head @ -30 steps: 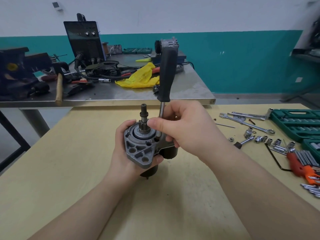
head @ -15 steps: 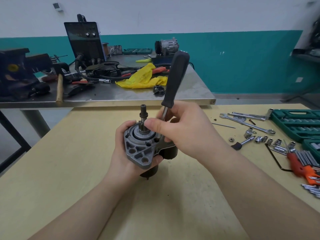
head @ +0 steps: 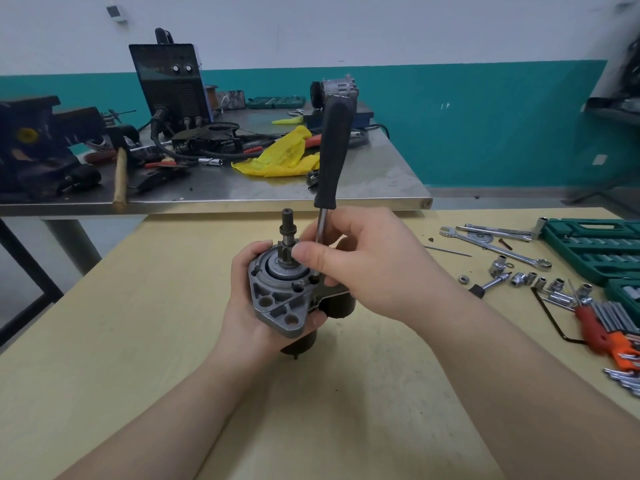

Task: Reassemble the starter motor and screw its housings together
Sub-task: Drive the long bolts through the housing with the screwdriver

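Observation:
The starter motor (head: 277, 299) stands upright on the wooden table (head: 138, 323), its grey aluminium nose housing up and its shaft (head: 288, 230) pointing at the ceiling. My left hand (head: 242, 299) grips the housing from the left and below. My right hand (head: 363, 265) pinches the steel shank of a black-handled screwdriver (head: 334, 154) low down, close to the housing. The screwdriver stands nearly upright, and its tip goes down into a hole at the housing's right side. The dark motor body shows under the housing.
Sockets, wrenches and a loose nut (head: 464, 279) lie on the table to the right, near green socket cases (head: 595, 247) and an orange hex key set (head: 609, 327). Behind stands a steel bench (head: 381, 188) with a welder (head: 169, 84), a yellow rag (head: 280, 154) and a hammer (head: 120, 174).
The screwdriver handle tilted to the right half a second ago and now stands closer to upright again. My right fingers have shifted on the shank. The left hand and motor have stayed put.

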